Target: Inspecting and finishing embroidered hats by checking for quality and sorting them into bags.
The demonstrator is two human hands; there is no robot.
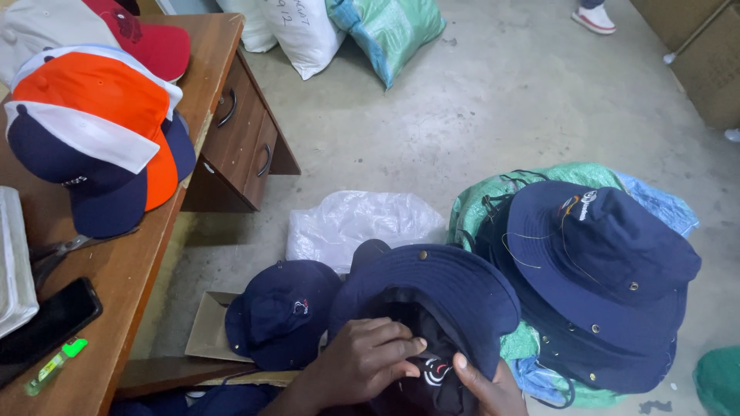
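Left hand (362, 362) and right hand (489, 389) both grip a navy bucket hat (439, 296), turned inside out; hat stack (601, 270) at three o'clock, tabletop (131, 262) at nine.

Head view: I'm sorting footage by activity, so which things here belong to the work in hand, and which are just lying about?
In hand:
left hand
right hand
navy bucket hat both hands grip
stack of navy hats
navy hat on cardboard

Lying about:
orange, white and navy caps
red cap
phone
green lighter
sacks
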